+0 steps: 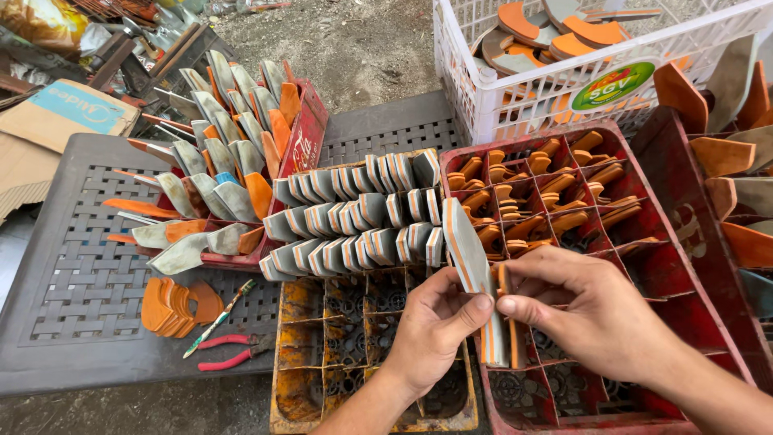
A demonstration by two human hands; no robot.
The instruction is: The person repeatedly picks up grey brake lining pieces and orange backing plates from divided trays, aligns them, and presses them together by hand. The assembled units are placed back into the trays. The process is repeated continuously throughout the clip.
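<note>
- Grey-and-orange sole piece point(469, 266) stands upright between both hands, its long axis running away from the person and over the red crate point(684, 242).
- Left hand point(431, 330) pinches its near edge from the left, fingers clamped on it.
- Right hand point(584, 310) meets it from the right, fingertips closed on a thin orange strip point(505, 282) beside the piece.
- Both hands sit equally close.
</note>
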